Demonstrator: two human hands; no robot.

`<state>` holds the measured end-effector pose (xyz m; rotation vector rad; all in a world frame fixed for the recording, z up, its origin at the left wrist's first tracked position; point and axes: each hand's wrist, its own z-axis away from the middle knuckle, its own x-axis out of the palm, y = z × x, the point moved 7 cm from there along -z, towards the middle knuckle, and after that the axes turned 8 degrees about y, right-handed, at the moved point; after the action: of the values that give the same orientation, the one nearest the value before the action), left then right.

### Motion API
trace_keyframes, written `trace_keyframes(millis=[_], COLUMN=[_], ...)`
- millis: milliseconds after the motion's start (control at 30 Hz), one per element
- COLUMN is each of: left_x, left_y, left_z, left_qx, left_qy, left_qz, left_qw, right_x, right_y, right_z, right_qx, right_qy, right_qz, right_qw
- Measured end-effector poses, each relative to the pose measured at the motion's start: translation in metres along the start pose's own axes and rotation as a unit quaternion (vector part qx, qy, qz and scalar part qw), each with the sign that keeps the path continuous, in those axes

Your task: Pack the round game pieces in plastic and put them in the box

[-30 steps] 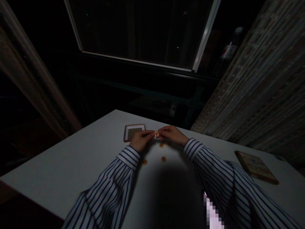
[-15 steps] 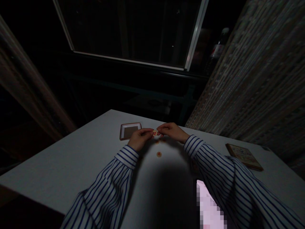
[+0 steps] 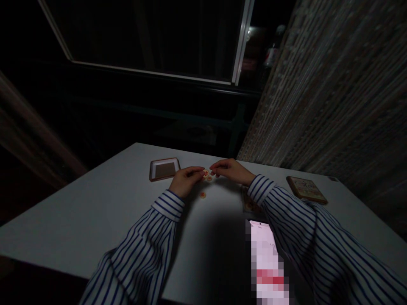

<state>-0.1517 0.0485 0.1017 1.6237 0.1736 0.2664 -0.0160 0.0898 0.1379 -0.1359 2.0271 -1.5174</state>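
My left hand (image 3: 186, 180) and my right hand (image 3: 229, 170) meet over the far middle of a white table (image 3: 95, 212), both in striped sleeves. Their fingertips are pinched together around small round orange-and-white pieces (image 3: 207, 174), which sit between the two hands. Whether the pieces are lifted or lying on the table I cannot tell. Another round piece (image 3: 202, 195) lies on the table just below my left hand.
A small brown-framed tray (image 3: 164, 169) lies left of my hands. A flat wooden box (image 3: 305, 189) lies at the right, near a brick wall (image 3: 333, 93). A lit phone (image 3: 265, 254) rests by my right forearm, a flat card (image 3: 249, 204) above it. A bottle (image 3: 271, 53) stands beyond.
The view has swung right and down, so everything shifted left in the picture and the phone came into view. My hands stay pinched together on the small pieces.
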Motion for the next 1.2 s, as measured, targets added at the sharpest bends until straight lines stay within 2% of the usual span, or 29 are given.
trace_keyframes(millis=[433, 800, 1067, 1200], left_x=[0.026, 0.053, 0.075, 0.088], left_y=[0.001, 0.001, -0.011, -0.017], left_z=[0.014, 0.023, 0.026, 0.029], left_qx=[0.006, -0.001, -0.002, 0.0], left_qy=[-0.015, -0.029, -0.051, -0.066], left_qz=[-0.016, -0.02, -0.02, -0.035], left_qw=[1.0, 0.999, 0.998, 0.997], right_x=[-0.03, -0.067, -0.094, -0.102], right_y=[0.0, 0.005, 0.016, 0.024], right_z=[0.028, 0.051, 0.066, 0.075], right_qx=[-0.023, -0.029, -0.038, -0.023], right_qy=[0.028, 0.09, 0.138, 0.156], right_qz=[0.006, 0.018, -0.03, -0.048], right_qw=[0.999, 0.995, 0.989, 0.986])
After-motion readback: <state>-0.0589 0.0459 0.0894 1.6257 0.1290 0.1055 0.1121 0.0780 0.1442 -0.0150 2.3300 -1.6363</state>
